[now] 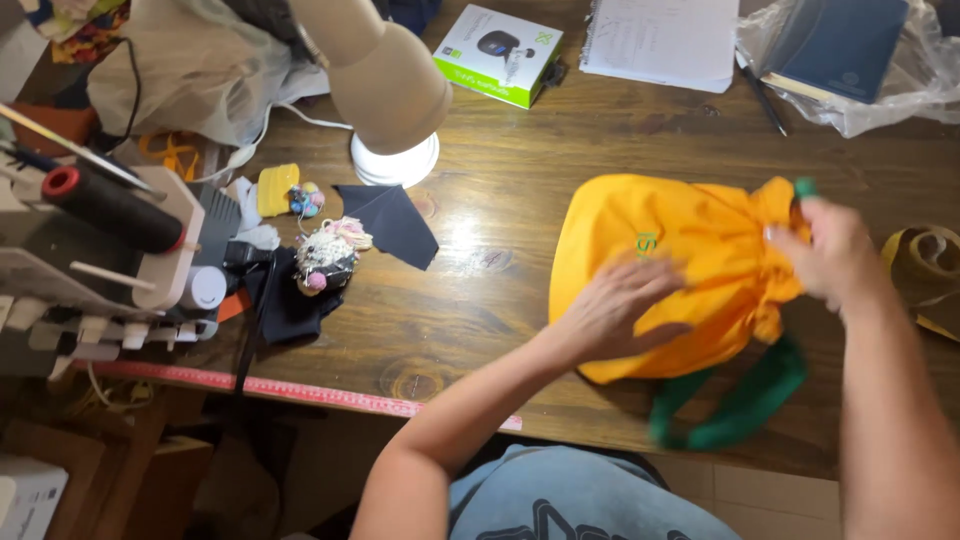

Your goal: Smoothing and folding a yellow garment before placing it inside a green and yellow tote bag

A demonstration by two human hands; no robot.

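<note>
The yellow drawstring bag (680, 270) lies on the wooden table (500, 260), long axis running left to right. The left hand (615, 310) is pressed flat, unclenched, on its body. The gathered neck is pinched by the right hand (830, 250), nearer the green strap (730, 410).

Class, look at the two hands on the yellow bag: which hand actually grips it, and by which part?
The right hand pinches the yellow bag at its gathered drawstring end; the left hand only lies flat on the bag's body.

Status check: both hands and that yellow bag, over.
Left hand flat on yellow bag. Right hand gripping its gathered end, blurred. Green strap hangs off table edge.
</note>
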